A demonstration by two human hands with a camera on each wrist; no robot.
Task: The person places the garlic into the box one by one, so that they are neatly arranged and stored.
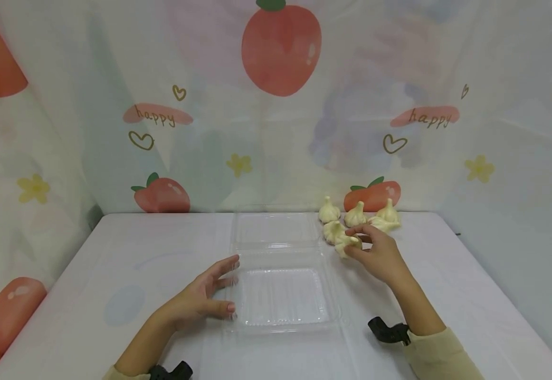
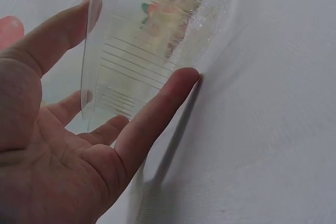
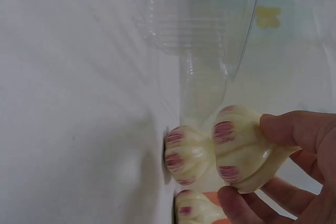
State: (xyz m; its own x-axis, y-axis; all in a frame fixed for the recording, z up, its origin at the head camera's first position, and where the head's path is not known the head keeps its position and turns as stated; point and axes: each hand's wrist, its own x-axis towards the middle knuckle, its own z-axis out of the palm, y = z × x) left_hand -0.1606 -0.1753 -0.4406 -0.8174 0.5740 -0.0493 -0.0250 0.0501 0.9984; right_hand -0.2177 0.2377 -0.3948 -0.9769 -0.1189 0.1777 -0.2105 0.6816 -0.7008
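- One backdrop [image 1: 281, 148] is hanging behind everything, printed with red fruit, yellow flowers, hearts and "happy".
- One white-covered table [image 1: 124, 253] is running up to it.
- One clear box [image 1: 281, 295] is lying spread out mid-table, base nearer the person, lid [image 1: 276, 230] folded back toward the backdrop. Ribs are showing on the base.
- Left hand [image 1: 202, 295]: spreading wide at the box's left side. Fingertips are touching the rim, thumb is reaching lower along the outside. Gripping or just steadying, can't tell.
- Right hand [image 1: 380, 256]: pinching one garlic bulb, thumb on one side, fingers on the other, so the gap is bulb-narrow.
- Two black wrist pieces, left [image 1: 171, 371] and right [image 1: 387, 331], are sitting at the cuffs.
- Six bulbs total, all right of the box's midline, grouping near the lid's right edge.
- Held bulb [image 3: 247, 153]: sitting at the front of the group, purple streaks on its broad end, narrow end pointing into the hand. Table contact, can't tell.
- Five loose bulbs [image 1: 329, 210] are resting just behind and beside it; one is lying on its side by the far-right upright one, one is sitting close at the held bulb's left.
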